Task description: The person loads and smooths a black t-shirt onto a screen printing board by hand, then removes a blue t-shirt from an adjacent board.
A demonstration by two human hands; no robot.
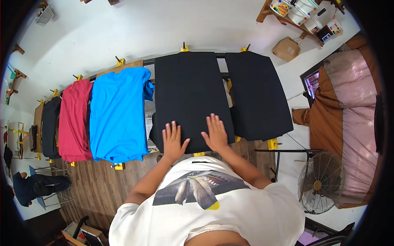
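Note:
Both of my hands rest flat on a black shirt (186,90) that is spread over a board in front of me. Near its lower left edge lies my left hand (173,141), fingers apart and holding nothing. My right hand (215,133) is on the lower right part of the same cloth, also spread and empty. To the right is a second black shirt (258,94) on its own board. A bright blue shirt (119,115) lies on the board to the left, with a red shirt (74,121) beyond it.
Farther left is a dark shirt (51,127). A person (39,184) in dark clothes is at the lower left. At the right are a round metal fan (318,184) and a curtain (357,123). Tubs (301,12) stand on a shelf at the upper right.

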